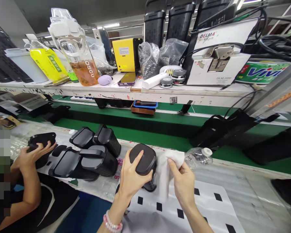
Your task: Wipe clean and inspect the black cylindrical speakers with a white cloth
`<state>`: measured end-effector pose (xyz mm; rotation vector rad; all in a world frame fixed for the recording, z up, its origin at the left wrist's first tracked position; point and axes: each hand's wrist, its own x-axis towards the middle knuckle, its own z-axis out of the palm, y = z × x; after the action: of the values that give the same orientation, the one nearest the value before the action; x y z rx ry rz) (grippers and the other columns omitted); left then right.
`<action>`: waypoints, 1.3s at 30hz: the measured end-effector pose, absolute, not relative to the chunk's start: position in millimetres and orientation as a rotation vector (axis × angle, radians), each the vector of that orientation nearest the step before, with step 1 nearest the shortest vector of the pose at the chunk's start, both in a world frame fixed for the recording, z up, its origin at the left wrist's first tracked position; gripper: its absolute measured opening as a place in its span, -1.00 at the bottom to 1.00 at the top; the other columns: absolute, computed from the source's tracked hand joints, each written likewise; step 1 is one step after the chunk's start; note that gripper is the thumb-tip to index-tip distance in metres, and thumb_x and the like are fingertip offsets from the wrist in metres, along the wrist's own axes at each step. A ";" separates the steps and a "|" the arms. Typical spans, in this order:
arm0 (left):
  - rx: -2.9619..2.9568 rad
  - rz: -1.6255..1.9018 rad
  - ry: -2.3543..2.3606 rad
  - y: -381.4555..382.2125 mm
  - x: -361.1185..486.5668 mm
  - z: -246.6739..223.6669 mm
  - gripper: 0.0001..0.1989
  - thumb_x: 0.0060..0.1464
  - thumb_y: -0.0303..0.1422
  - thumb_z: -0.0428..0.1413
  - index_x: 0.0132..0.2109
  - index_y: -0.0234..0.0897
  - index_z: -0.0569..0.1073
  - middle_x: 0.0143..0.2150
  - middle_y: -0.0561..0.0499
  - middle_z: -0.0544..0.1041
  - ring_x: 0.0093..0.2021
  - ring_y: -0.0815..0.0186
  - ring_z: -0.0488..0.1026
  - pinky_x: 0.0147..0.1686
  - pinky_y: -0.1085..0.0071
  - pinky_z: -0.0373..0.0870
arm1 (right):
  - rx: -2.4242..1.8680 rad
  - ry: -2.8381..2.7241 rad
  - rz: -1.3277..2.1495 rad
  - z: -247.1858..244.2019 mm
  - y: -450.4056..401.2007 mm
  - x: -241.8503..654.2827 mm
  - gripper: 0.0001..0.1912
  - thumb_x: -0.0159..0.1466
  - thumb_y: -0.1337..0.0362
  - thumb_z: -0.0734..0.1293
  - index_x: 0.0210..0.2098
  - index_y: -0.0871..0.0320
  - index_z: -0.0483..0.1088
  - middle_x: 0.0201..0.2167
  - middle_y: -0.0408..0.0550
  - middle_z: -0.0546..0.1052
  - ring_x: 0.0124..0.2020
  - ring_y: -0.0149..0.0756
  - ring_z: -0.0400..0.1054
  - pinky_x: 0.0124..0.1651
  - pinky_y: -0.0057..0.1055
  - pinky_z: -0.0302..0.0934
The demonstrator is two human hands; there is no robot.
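My left hand [129, 183] is wrapped round a black speaker-like unit [146, 157] with a rounded, flat top, fingers spread over its upper face and side. Its lower part stands over a white sheet with black rectangles [218, 207]. Just to the right, my right hand [185, 186] pinches a white cloth [163, 176], which hangs down beside the unit and is blurred along its edge. Whether the cloth touches the unit I cannot tell. Left of my hands stand several similar black units with handles [98, 161].
A co-worker's hands [31, 155] hold another black unit at the left. A clear plastic bottle [199, 157] lies behind my right hand. Across the back runs a shelf [157, 94] with a drink jug [80, 61], a yellow box [124, 55] and a white box [215, 64].
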<state>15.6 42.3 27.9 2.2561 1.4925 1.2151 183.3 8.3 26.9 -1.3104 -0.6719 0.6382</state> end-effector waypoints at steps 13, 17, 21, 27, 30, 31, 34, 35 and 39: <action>2.300 1.213 1.509 41.1 22.1 31.3 -0.33 -0.21 -0.38 0.28 0.15 -0.17 0.42 0.21 -0.19 0.25 0.13 -0.02 0.36 0.06 0.05 0.44 | -1.146 -1.485 -0.112 31.6 14.1 163.0 -0.70 0.28 0.57 0.17 -0.15 0.14 0.40 -0.30 -0.01 0.52 -0.25 -0.26 0.41 -0.20 -0.35 0.32; 2.290 1.204 1.495 40.9 22.5 30.9 -0.34 -0.18 -0.35 0.27 0.16 -0.17 0.41 0.22 -0.20 0.24 0.14 -0.02 0.36 0.06 0.05 0.43 | -1.130 -1.468 -0.132 33.5 14.5 159.2 -0.70 0.27 0.57 0.17 -0.15 0.14 0.41 -0.30 -0.02 0.52 -0.25 -0.27 0.41 -0.18 -0.35 0.31; 2.301 1.196 1.488 38.3 22.5 30.3 -0.32 -0.20 -0.37 0.28 0.16 -0.15 0.41 0.23 -0.20 0.23 0.14 -0.04 0.35 0.03 0.06 0.46 | -1.130 -1.428 0.077 37.4 7.5 161.2 -0.78 0.27 0.47 0.21 -0.25 0.15 0.48 -0.37 -0.04 0.55 -0.33 -0.27 0.42 -0.26 -0.36 0.32; 2.313 1.208 1.460 34.2 24.4 30.7 -0.33 -0.18 -0.35 0.26 0.16 -0.14 0.41 0.24 -0.19 0.21 0.17 -0.05 0.31 0.04 0.04 0.44 | -1.330 -0.704 0.617 44.6 9.2 197.1 -0.61 0.04 0.05 0.48 -0.29 0.24 0.52 -0.40 0.01 0.57 -0.38 -0.19 0.41 -0.38 -0.35 0.29; 2.305 1.190 1.470 33.6 24.6 31.0 -0.33 -0.17 -0.33 0.26 0.17 -0.13 0.40 0.25 -0.20 0.20 0.16 -0.06 0.31 0.01 0.03 0.46 | -1.394 -0.755 0.595 43.4 9.2 198.1 -0.60 0.07 0.03 0.46 -0.25 0.22 0.52 -0.37 0.00 0.57 -0.36 -0.21 0.39 -0.34 -0.37 0.27; 2.306 1.186 1.468 33.4 24.8 31.2 -0.33 -0.17 -0.32 0.26 0.17 -0.13 0.40 0.24 -0.20 0.20 0.16 -0.06 0.31 0.00 0.03 0.46 | -1.410 -0.829 0.559 42.0 7.8 193.8 -0.63 0.11 0.05 0.44 -0.24 0.22 0.52 -0.37 -0.01 0.56 -0.37 -0.23 0.39 -0.34 -0.37 0.27; 2.306 1.181 1.453 32.8 25.9 32.2 -0.35 -0.16 -0.33 0.25 0.16 -0.14 0.41 0.23 -0.20 0.22 0.15 -0.05 0.32 -0.02 0.04 0.47 | -1.362 -1.146 0.329 37.1 1.7 175.8 -0.82 0.26 0.20 0.33 -0.24 0.18 0.49 -0.38 -0.05 0.53 -0.39 -0.28 0.37 -0.31 -0.39 0.26; 2.305 1.180 1.451 32.5 26.4 32.5 -0.35 -0.16 -0.34 0.25 0.16 -0.15 0.41 0.23 -0.20 0.22 0.15 -0.05 0.33 -0.01 0.04 0.47 | -1.320 -1.257 0.231 35.8 -0.2 170.8 -0.87 0.29 0.28 0.30 -0.25 0.17 0.47 -0.38 -0.06 0.52 -0.38 -0.30 0.36 -0.30 -0.40 0.26; 2.316 1.196 1.432 31.2 28.0 32.4 -0.36 -0.16 -0.35 0.25 0.15 -0.17 0.42 0.22 -0.20 0.22 0.15 -0.04 0.33 0.02 0.05 0.45 | -1.214 -1.456 -0.010 33.5 -3.3 165.4 -0.82 0.31 0.49 0.21 -0.25 0.14 0.40 -0.37 -0.09 0.48 -0.33 -0.35 0.34 -0.25 -0.44 0.24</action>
<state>28.0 31.2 32.4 2.3162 1.4323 1.1965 165.4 -3.3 33.5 -1.2141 -1.4559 -0.0104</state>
